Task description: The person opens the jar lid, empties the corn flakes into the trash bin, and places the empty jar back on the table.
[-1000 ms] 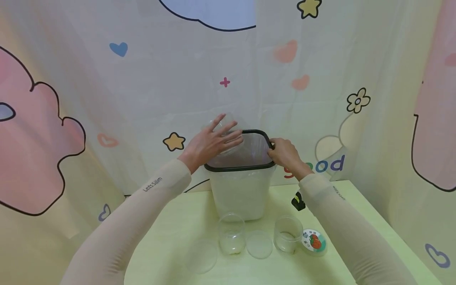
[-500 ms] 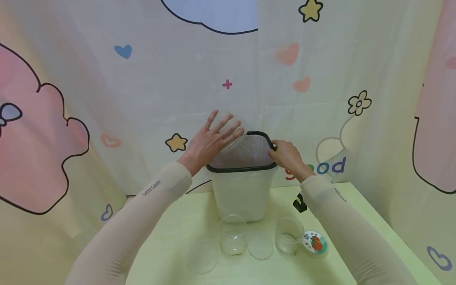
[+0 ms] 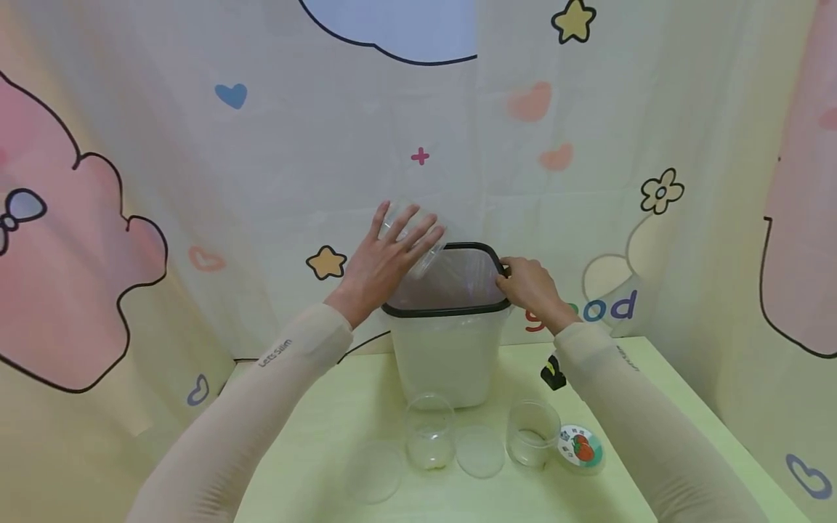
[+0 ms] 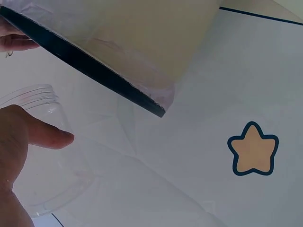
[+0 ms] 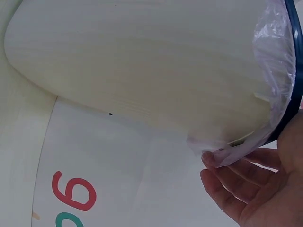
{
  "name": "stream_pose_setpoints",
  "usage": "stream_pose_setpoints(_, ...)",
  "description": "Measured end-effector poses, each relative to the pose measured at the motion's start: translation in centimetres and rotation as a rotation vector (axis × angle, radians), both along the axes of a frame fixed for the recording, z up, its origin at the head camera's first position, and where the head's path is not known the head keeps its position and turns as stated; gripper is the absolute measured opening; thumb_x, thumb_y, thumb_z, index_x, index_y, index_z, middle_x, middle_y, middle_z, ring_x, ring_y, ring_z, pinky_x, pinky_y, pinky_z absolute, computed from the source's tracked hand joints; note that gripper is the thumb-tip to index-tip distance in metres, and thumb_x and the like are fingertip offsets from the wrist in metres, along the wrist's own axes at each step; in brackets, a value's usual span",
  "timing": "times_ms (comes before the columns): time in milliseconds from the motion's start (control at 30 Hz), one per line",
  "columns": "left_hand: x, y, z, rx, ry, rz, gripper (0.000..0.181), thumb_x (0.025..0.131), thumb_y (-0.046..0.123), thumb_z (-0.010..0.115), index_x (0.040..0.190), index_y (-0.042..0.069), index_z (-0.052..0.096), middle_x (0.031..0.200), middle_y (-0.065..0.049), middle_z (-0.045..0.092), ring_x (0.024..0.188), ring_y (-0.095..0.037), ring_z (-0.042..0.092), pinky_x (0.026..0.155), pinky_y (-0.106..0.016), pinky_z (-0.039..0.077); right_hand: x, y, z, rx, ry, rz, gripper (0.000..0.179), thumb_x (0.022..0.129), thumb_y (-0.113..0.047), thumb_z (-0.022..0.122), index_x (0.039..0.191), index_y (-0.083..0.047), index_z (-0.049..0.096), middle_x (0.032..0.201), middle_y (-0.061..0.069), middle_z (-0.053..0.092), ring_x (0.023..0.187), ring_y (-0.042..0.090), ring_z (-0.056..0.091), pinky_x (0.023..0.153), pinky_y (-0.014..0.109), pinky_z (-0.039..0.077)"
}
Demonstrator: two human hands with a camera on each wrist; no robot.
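Note:
My left hand point(image 3: 379, 263) holds a clear plastic jar point(image 4: 54, 177) tilted above the left side of a white trash bin point(image 3: 445, 359). The left wrist view shows the thumb along the jar's side and its threaded mouth towards the bin's dark rim point(image 4: 85, 61). With fingers curled at the rim's right side, my right hand point(image 3: 530, 287) grips the bin. A thin plastic liner point(image 5: 274, 56) folds over the edge and meets the right fingertips. The inside of the bin is only partly visible.
Before the bin stand two clear jars, the left jar point(image 3: 430, 436) and the right jar point(image 3: 532, 436). Clear round lids lie beside them, one lid point(image 3: 373, 472) left and another lid point(image 3: 480, 452) between. A tomato-print lid point(image 3: 580, 449) and a small black object point(image 3: 553, 373) lie right.
The left hand has turned and shifted slightly left, tilting the jar above the bin's left side. The right hand keeps its grip on the rim. The view has shifted slightly.

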State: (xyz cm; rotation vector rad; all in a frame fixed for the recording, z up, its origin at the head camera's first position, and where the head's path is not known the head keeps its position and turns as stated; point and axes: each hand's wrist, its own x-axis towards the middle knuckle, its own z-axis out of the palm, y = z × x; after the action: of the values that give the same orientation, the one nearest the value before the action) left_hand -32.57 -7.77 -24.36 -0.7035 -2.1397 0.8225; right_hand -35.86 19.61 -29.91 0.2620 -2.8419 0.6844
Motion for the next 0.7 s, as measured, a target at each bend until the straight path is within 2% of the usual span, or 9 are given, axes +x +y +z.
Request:
stream_pose_setpoints(133,0.2,0.0,-0.1,0.080,-0.011,-0.014,0.108,0.080,0.016,0.078,0.159,0.023,0.004,0.166,0.000,0.011,0.154,-0.029,0.008,0.123,-0.058,0.000,0.1,0.1,0.1,0.005,0.004,0.016,0.051,0.099,-0.026,0.048,0.144,-0.003,0.047,0.134,0.020,0.060,0.114,0.038,0.063,0.084,0.047,0.054)
stream_pose_setpoints(300,0.3,0.0,-0.1,0.220,-0.033,-0.064,0.104,0.077,0.017,0.078,0.158,0.020,0.013,0.164,-0.003,0.018,0.152,-0.031,0.013,0.123,-0.058,0.006,0.1,0.2,0.1,0.013,0.000,0.006,0.051,0.099,-0.028,0.048,0.145,-0.006,0.046,0.142,0.019,0.054,0.119,0.038,0.059,0.087,0.048,0.053)
stream_pose_setpoints(467,0.2,-0.3,-0.2,0.349,-0.059,-0.110,0.101,0.075,0.013,0.076,0.156,0.019,0.017,0.162,-0.005,0.023,0.149,-0.031,0.018,0.122,-0.059,0.011,0.2,0.2,0.1,0.024,0.005,0.002,0.051,0.099,-0.030,0.048,0.145,-0.007,0.045,0.145,0.019,0.051,0.117,0.038,0.059,0.084,0.048,0.054)
stream_pose_setpoints(633,0.3,-0.8,-0.5,0.418,-0.076,-0.139,0.099,0.074,0.009,0.073,0.155,0.018,0.018,0.161,-0.004,0.024,0.149,-0.031,0.018,0.122,-0.059,0.011,0.3,0.2,0.2,0.030,0.017,0.003,0.053,0.100,-0.031,0.048,0.146,-0.007,0.044,0.144,0.021,0.051,0.112,0.038,0.061,0.079,0.045,0.054)
stream_pose_setpoints(700,0.3,-1.0,-0.5,0.435,-0.083,-0.144,0.099,0.073,0.010,0.074,0.155,0.018,0.019,0.161,-0.005,0.024,0.149,-0.031,0.018,0.122,-0.059,0.011,0.3,0.2,0.2,0.033,0.024,0.003,0.053,0.100,-0.031,0.048,0.146,-0.007,0.044,0.145,0.021,0.050,0.115,0.039,0.060,0.081,0.047,0.054)
